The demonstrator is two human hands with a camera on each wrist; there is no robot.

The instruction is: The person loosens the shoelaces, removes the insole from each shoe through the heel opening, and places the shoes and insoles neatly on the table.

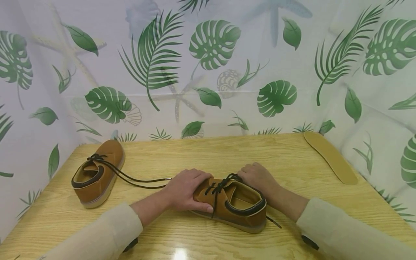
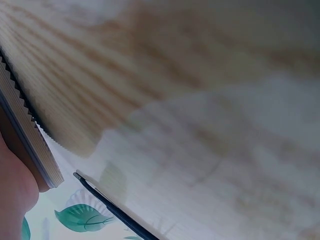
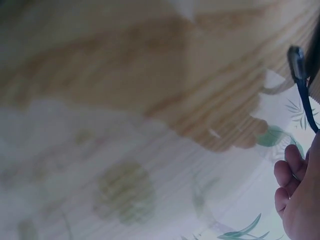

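Observation:
A brown lace-up shoe (image 1: 240, 216) with a dark padded collar and black laces (image 1: 218, 187) lies in front of me, toe to the left. My left hand (image 1: 186, 189) grips its toe, thumb along the near side and fingers over the top. Against the far side, by the collar and laces, is my right hand (image 1: 260, 178). In the right wrist view several fingers (image 3: 284, 175) are curled, while a lace (image 3: 303, 95) runs up beside them. I cannot tell whether that hand pinches the lace or only rests against the shoe.
A matching shoe (image 1: 108, 155) stands at the left of the wooden table (image 1: 201, 155), its long laces (image 1: 136, 181) trailing right to behind my left hand. At the back right lies a tan insole (image 1: 329, 157). Leaf-printed cloth (image 1: 227, 115) walls the back and sides.

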